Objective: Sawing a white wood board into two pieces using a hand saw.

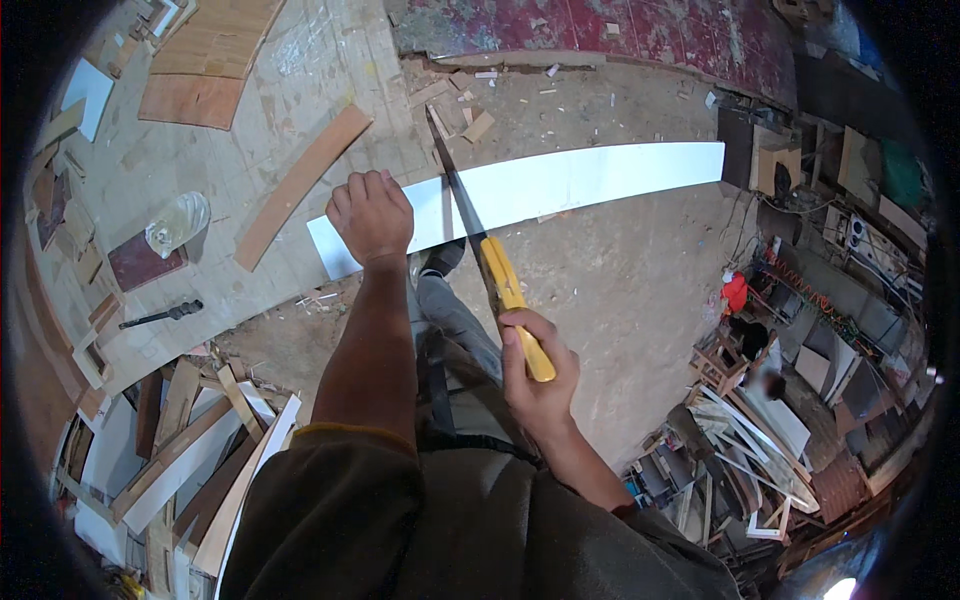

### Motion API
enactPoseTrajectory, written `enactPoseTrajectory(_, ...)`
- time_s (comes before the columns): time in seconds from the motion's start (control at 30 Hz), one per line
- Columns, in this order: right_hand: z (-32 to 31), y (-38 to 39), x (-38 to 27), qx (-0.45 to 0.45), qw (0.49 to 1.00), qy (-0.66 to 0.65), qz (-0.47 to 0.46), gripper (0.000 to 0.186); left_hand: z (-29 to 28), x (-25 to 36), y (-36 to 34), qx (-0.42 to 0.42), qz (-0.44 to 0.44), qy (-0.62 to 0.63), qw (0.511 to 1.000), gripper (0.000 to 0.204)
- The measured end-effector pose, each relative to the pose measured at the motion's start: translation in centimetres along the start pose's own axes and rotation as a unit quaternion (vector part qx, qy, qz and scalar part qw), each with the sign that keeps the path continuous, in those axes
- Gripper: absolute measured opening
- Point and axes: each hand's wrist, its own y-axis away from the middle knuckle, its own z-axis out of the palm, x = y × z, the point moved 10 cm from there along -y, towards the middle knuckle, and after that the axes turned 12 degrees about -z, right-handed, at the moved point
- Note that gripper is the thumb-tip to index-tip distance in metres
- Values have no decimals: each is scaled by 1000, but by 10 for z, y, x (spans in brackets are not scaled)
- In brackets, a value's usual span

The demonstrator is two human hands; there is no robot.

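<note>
My left hand [368, 215] grips and presses on the left part of a long white board [620, 173], fingers curled over it. My right hand [538, 375] is closed on the yellow handle of a hand saw [496, 268], whose dark blade lies across the board just right of my left hand and points away from me. A loose brown wooden strip [300, 187] lies left of the board. My legs and one foot show below the board.
A pale worktop [120, 260] holds a clear container [177, 225], a dark tool [160, 315] and wood pieces. Offcuts [200, 460] are piled at lower left. A red painted surface [590, 25] is at the top. A person [755, 345] is amid clutter at right.
</note>
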Motion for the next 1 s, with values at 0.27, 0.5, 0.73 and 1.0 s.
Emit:
enactPoseTrajectory(0.27,4,2,-12,-25,999,-13,25,20,0,0,3,0,0,7,1000,20)
enactPoseTrajectory(0.5,-10,13,-5,-25,999,-26,22,20,1,-3,0,-3,-3,-1,1000,17)
enactPoseTrajectory(0.73,-6,-1,9,-20,998,-46,41,19,-7,2,1,12,18,25,999,14)
enactPoseTrajectory(1.0,7,-13,22,-35,995,-47,80,15,-17,6,0,40,48,38,997,11)
